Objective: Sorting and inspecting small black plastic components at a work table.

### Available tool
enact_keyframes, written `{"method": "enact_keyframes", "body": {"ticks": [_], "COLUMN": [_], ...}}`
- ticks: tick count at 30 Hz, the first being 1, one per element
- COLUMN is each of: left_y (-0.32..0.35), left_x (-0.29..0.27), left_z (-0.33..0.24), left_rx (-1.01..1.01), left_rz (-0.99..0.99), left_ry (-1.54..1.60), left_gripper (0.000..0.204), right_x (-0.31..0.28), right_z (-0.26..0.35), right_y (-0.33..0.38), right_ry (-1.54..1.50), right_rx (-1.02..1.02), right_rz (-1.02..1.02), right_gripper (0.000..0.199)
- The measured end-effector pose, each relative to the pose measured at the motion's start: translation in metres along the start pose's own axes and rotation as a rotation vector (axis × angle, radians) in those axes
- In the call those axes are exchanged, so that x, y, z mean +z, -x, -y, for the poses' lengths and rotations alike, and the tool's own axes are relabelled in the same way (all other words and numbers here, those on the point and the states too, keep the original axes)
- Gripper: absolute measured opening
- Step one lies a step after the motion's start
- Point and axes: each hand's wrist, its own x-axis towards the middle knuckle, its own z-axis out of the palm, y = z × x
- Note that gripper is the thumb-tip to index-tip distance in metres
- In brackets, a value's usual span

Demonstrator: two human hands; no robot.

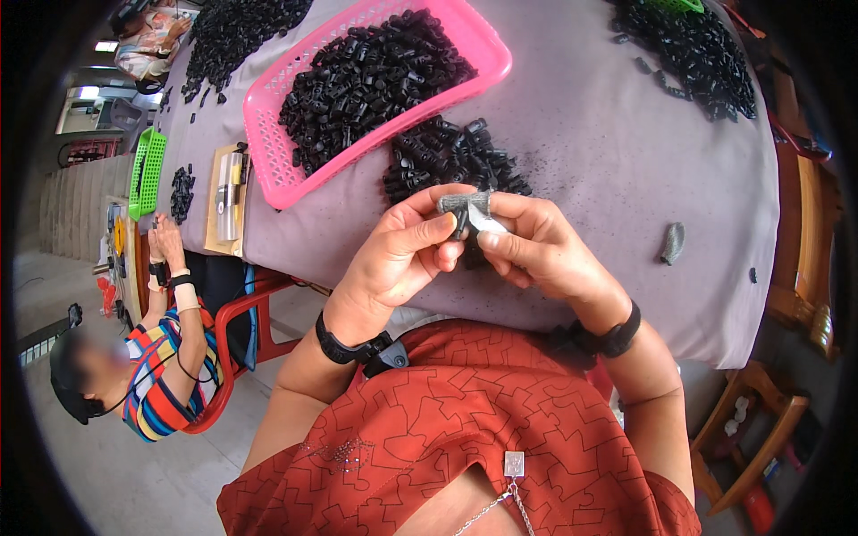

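My left hand (402, 255) and my right hand (536, 246) meet above the near edge of the grey-covered table (608, 152). Together they pinch a small grey finger cover (465, 203), the left thumb and forefinger on its left end, the right fingers on its right end with a pale bit showing beneath. A small black part (461, 223) hangs between the fingers. Just beyond the hands lies a loose pile of black plastic parts (451, 156). Both wrists wear black bands.
A pink basket (268, 134) holds many black parts. More black heaps lie at the far right (697, 54) and far left (232, 36). A grey finger cover (672, 243) lies to the right. Another person (161, 357) sits at left beside a green basket (147, 170) and a wooden board (228, 196).
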Motion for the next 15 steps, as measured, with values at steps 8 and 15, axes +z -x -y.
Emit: {"method": "enact_keyframes", "body": {"ticks": [8,15], "left_y": [-0.0026,-0.0018], "left_x": [-0.0037,-0.0021], "left_z": [-0.0003,0.0000], "left_rx": [0.007,0.035], "left_rz": [-0.014,-0.041], "left_ry": [0.057,0.008], "left_gripper": [0.043,0.042], "right_x": [0.0009,0.0019], "right_z": [0.0028,0.0033], "right_y": [0.0005,0.0005], "right_ry": [-0.004,0.023], "right_rx": [-0.025,-0.016], "right_rz": [0.083,0.087], "right_gripper": [0.036,0.036]}}
